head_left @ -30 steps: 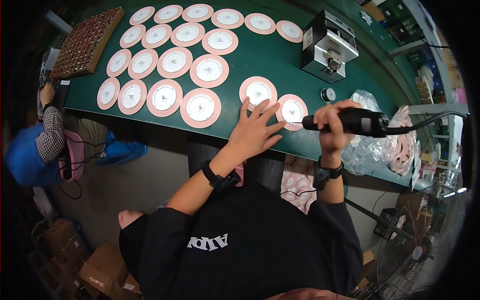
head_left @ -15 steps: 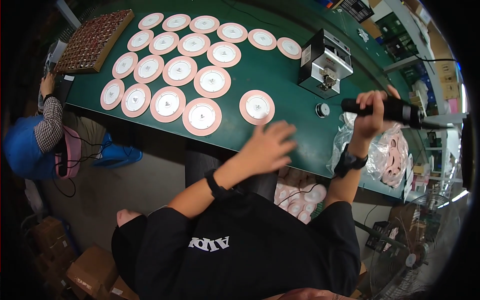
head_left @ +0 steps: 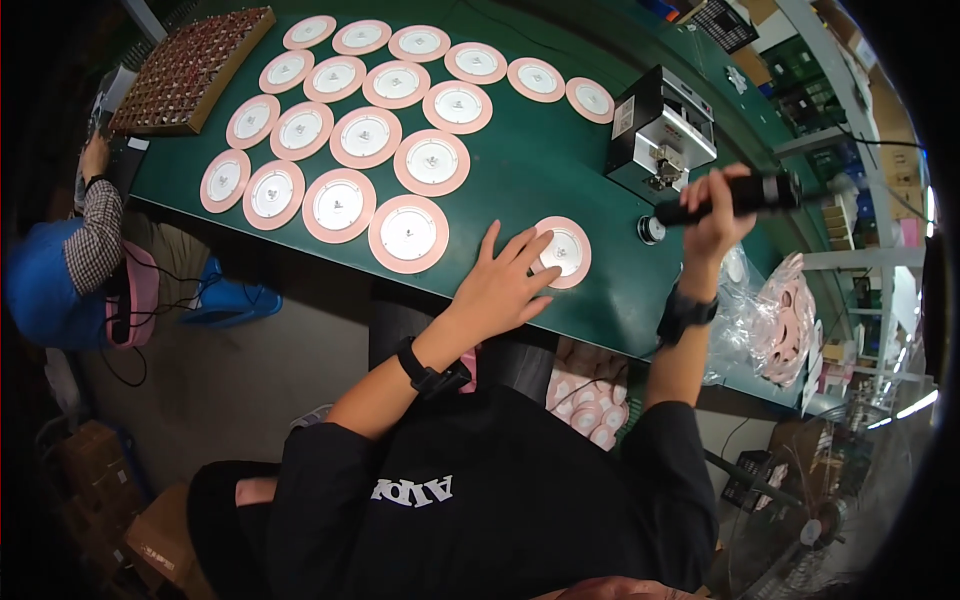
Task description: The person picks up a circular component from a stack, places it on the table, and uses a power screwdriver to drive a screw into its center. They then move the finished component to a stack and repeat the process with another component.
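Note:
My left hand (head_left: 503,280) lies open, its spread fingertips on the left edge of a single pink-rimmed disc (head_left: 569,250). The disc has a white centre with a small dark motif, and fingers cover part of its rim. Held up over the right of the table, a black cylindrical tool (head_left: 735,197), which looks like an electric screwdriver, is gripped in my right hand (head_left: 716,215). Motion blurs its far right end. Close beneath its left end sits a small round metal cup (head_left: 650,230).
Rows of similar discs (head_left: 365,138) cover the left of the green table (head_left: 520,160). A boxy black-and-silver machine (head_left: 660,140) stands behind the tool. Clear plastic bags (head_left: 765,320) with pink pieces lie right. A compartmented tray (head_left: 195,70) and another person (head_left: 60,280) are far left.
My left hand has come down onto the single disc, which has shifted right and nearer to me. My right hand has moved the tool left, toward the metal cup.

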Demonstrator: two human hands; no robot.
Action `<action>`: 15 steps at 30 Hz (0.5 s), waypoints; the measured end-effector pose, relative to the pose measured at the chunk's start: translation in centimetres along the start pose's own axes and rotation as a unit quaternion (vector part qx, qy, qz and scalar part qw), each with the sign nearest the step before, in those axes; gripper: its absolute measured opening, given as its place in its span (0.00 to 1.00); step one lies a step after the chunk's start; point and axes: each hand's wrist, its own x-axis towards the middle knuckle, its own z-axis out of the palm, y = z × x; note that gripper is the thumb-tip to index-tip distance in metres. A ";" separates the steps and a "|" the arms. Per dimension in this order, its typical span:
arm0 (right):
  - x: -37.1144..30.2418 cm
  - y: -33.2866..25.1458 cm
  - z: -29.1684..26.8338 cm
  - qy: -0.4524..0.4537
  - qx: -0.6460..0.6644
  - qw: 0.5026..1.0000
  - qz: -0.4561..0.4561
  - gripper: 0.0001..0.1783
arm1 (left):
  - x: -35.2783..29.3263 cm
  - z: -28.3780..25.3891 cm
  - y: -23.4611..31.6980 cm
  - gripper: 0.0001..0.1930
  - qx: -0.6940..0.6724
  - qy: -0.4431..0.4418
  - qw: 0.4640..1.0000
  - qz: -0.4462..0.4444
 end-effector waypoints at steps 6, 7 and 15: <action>-6.5 -2.2 2.8 -0.003 -0.017 0.997 -0.070 0.14 | 0.3 0.0 0.0 0.20 -0.023 -0.016 1.000 0.015; -6.0 -2.4 2.8 0.002 -0.015 0.996 -0.083 0.14 | 0.3 -0.1 0.0 0.20 -0.024 -0.015 1.000 0.013; 5.4 -1.8 -0.5 0.098 -0.090 0.974 -0.184 0.11 | 0.8 -0.2 0.4 0.19 -0.033 -0.014 0.999 0.015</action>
